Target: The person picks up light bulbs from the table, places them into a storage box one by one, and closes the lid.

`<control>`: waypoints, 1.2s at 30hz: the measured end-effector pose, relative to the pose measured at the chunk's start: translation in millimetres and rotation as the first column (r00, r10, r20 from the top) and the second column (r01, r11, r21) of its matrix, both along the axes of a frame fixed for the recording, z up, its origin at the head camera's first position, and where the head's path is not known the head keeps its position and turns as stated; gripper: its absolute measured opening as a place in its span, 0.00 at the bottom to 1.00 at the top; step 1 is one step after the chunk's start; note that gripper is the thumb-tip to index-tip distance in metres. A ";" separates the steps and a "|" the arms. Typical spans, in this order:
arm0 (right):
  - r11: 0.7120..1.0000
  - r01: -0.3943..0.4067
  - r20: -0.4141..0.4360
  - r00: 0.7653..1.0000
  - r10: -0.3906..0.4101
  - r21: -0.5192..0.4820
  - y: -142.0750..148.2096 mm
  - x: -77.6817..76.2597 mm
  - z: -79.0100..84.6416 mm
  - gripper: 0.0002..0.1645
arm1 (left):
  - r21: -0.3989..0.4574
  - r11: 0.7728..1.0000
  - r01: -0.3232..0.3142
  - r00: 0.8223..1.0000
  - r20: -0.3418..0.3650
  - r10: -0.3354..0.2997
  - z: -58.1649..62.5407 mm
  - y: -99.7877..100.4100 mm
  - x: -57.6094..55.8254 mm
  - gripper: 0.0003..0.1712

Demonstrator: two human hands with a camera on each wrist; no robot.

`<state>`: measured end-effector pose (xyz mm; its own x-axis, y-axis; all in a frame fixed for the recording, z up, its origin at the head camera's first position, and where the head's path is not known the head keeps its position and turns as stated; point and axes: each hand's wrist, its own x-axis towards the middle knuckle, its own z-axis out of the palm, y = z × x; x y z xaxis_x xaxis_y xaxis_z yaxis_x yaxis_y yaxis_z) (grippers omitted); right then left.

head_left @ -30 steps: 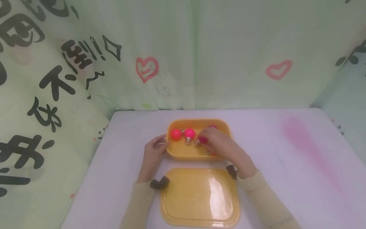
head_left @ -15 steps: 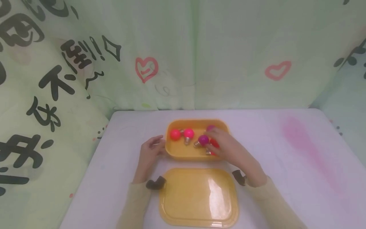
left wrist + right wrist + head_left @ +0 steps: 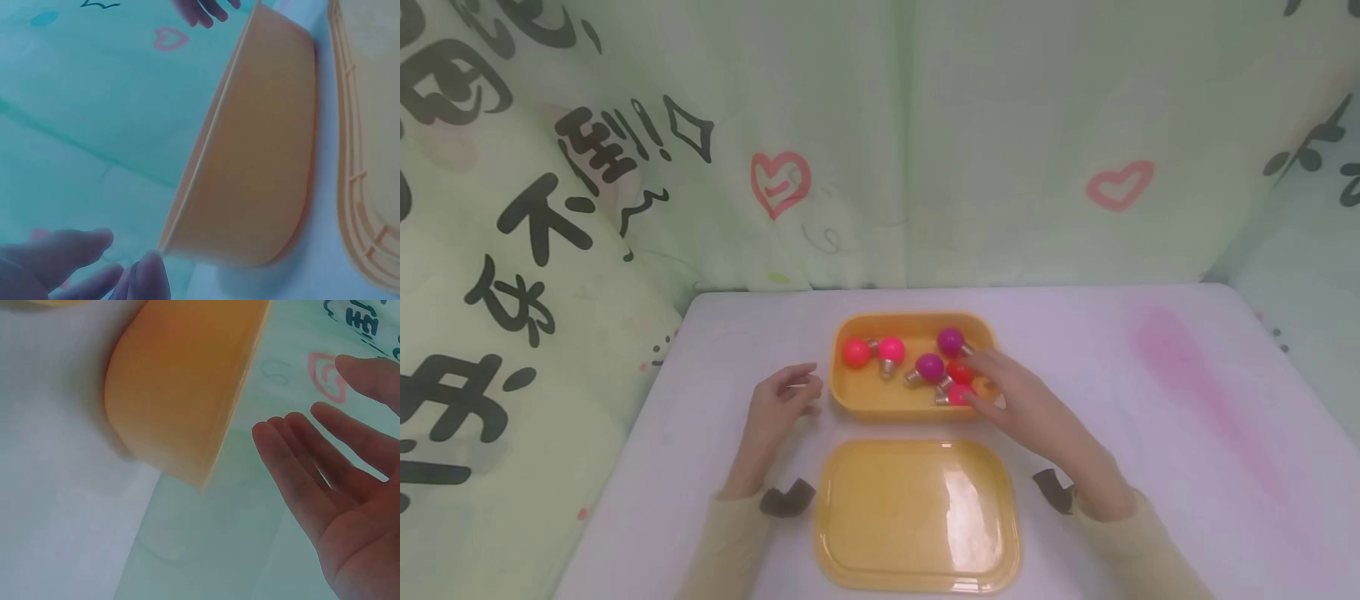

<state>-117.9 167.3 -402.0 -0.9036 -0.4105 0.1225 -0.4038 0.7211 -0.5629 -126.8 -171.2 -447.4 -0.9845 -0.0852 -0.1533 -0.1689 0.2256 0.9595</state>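
A yellow-orange plastic box (image 3: 868,407) stands on the table with several small coloured light bulbs in it. On its left side lie a pink-red bulb (image 3: 855,353) and a pink bulb (image 3: 891,350). Towards the right are two purple bulbs, one nearer the middle (image 3: 929,367), with a red bulb (image 3: 959,372), another pink bulb (image 3: 959,394) and something orange partly hidden by the hand. My right hand (image 3: 1026,408) hovers over the box's right end, fingers spread, holding nothing. My left hand (image 3: 781,415) is just left of the box, apart from it, with loosely bent fingers (image 3: 59,250).
A yellow lid (image 3: 917,517) lies flat on the white table in front of the box, between the two forearms. Behind the table hangs a pale green cloth (image 3: 1000,167) with drawings. A pink stain (image 3: 1187,375) marks the table on the right.
My right hand has let go of the purple bulb near the middle and drawn back to the right, uncovering the other bulbs. My left hand has come away from the box's left side.
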 end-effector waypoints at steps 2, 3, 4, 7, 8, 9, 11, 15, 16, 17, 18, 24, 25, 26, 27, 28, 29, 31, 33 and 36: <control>1.000 0.006 0.003 1.000 -0.006 -0.023 5.5 4.5 -1.1 0.31 | -0.014 1.000 0.004 1.000 0.005 -0.004 1.2 -0.8 2.9 0.24; 0.999 0.010 0.007 1.000 -0.010 -0.036 7.9 6.5 -1.4 0.30 | -0.016 1.000 0.008 1.000 0.008 -0.008 1.6 -1.3 4.5 0.24; 0.999 0.015 0.011 1.000 -0.014 -0.050 10.3 8.4 -1.7 0.29 | -0.020 1.000 0.010 1.000 0.010 -0.009 2.1 -1.8 6.2 0.24; 0.996 0.031 0.036 0.999 -0.028 -0.079 16.7 13.6 -2.4 0.27 | -0.037 0.999 0.014 1.000 0.021 -0.013 2.1 -3.6 11.4 0.24; 0.996 0.038 0.047 0.998 -0.034 -0.084 18.6 15.4 -2.7 0.26 | -0.045 0.999 0.014 1.000 0.026 -0.013 2.0 -4.1 13.2 0.23; 0.995 0.043 0.056 0.998 -0.038 -0.092 20.4 17.1 -2.9 0.26 | -0.061 0.998 0.016 0.999 0.034 -0.014 2.0 -4.7 15.2 0.23; 0.993 0.051 0.063 0.997 -0.045 -0.102 23.8 20.8 -4.1 0.26 | -0.091 0.996 0.016 0.998 0.055 -0.011 1.8 -5.9 19.6 0.23; 0.990 0.065 0.074 0.996 -0.056 -0.125 30.2 28.1 -6.6 0.26 | -0.140 0.990 0.016 0.996 0.086 -0.004 0.7 -7.5 27.5 0.22; 0.990 0.069 0.077 0.995 -0.060 -0.125 31.8 29.8 -7.5 0.26 | -0.143 0.990 0.017 0.996 0.088 -0.004 0.4 -7.7 29.0 0.22; 0.989 0.075 0.086 0.994 -0.065 -0.125 33.3 31.5 -8.3 0.26 | -0.146 0.989 0.019 0.996 0.088 -0.006 -0.1 -8.0 30.5 0.22; 0.989 0.080 0.093 0.993 -0.069 -0.122 34.8 33.1 -9.0 0.26 | -0.150 0.988 0.020 0.996 0.090 -0.006 -0.7 -8.2 32.0 0.22; 0.988 0.096 0.167 0.983 -0.076 -0.117 38.6 40.9 -15.9 0.27 | -0.167 0.986 0.028 0.990 0.138 -0.004 -5.9 -10.2 39.8 0.22; 0.988 0.100 0.185 0.980 -0.078 -0.115 38.6 41.6 -17.2 0.27 | -0.175 0.984 0.028 0.988 0.155 0.000 -7.2 -10.3 40.4 0.22; 0.988 0.105 0.203 0.976 -0.081 -0.113 38.7 42.3 -18.6 0.27 | -0.176 0.984 0.031 0.986 0.165 -0.001 -8.6 -10.6 41.3 0.22; 0.988 0.111 0.221 0.972 -0.085 -0.110 38.8 43.0 -20.1 0.27 | -0.185 0.982 0.031 0.983 0.182 0.003 -9.8 -10.6 41.9 0.22; 0.988 0.117 0.239 0.967 -0.089 -0.104 38.7 43.6 -21.6 0.27 | -0.193 0.981 0.034 0.981 0.196 0.005 -11.0 -10.7 42.6 0.22; 0.987 0.122 0.258 0.962 -0.092 -0.100 38.6 44.3 -22.8 0.27 | -0.200 0.979 0.036 0.978 0.208 0.006 -11.9 -10.6 43.3 0.23; 0.988 0.124 0.288 0.953 -0.093 -0.094 38.3 45.2 -25.2 0.27 | -0.207 0.977 0.042 0.975 0.221 0.005 -14.4 -10.9 45.0 0.23; 0.988 0.125 0.307 0.947 -0.091 -0.094 37.8 46.0 -27.2 0.27 | -0.209 0.977 0.049 0.973 0.230 0.000 -16.9 -11.0 46.7 0.23; 0.989 0.118 0.325 0.942 -0.081 -0.094 36.9 46.6 -30.1 0.27 | -0.200 0.978 0.061 0.972 0.235 -0.013 -20.7 -12.0 50.1 0.22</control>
<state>-71.3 204.2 -432.2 -0.9381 -0.3167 -0.1402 -0.1186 0.6742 -0.7290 -76.7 -183.2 -468.1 -0.9270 -0.1029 -0.3606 -0.3689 0.4226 0.8278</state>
